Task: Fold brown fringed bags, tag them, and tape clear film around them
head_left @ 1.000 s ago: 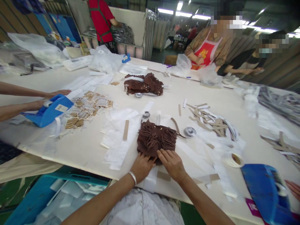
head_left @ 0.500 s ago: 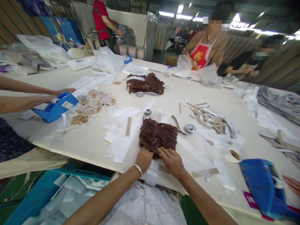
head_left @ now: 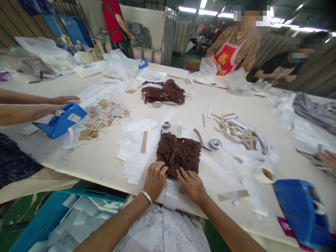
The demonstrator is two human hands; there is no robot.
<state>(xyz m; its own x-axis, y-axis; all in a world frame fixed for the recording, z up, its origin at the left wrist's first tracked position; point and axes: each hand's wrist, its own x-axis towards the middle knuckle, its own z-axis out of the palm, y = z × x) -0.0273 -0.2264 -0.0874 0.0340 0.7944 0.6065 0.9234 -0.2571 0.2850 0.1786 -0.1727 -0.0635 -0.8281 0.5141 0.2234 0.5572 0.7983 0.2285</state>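
A brown fringed bag (head_left: 179, 151) lies flat on the white table (head_left: 99, 161) right in front of me. My left hand (head_left: 154, 179) rests on its near left corner, fingers curled over the edge. On the near right edge sits my right hand (head_left: 192, 184), fingertips pressing into the fringe. Between the two hands a white paper strip (head_left: 171, 194) runs from under the bag to the table's front edge.
Two more brown fringed bags (head_left: 162, 91) lie further back. White paper strips (head_left: 136, 150), tan tags (head_left: 101, 119), tape rolls (head_left: 214, 143) and cardboard strips (head_left: 237, 130) cover the table. Blue tape dispensers stand left (head_left: 61, 120) and right (head_left: 301, 210). Other people's arms (head_left: 34, 106) reach in from the left; others work across the table.
Both hands have slid slightly nearer and apart on the bag's near edge, uncovering the white strip between them. The view shifted a little.
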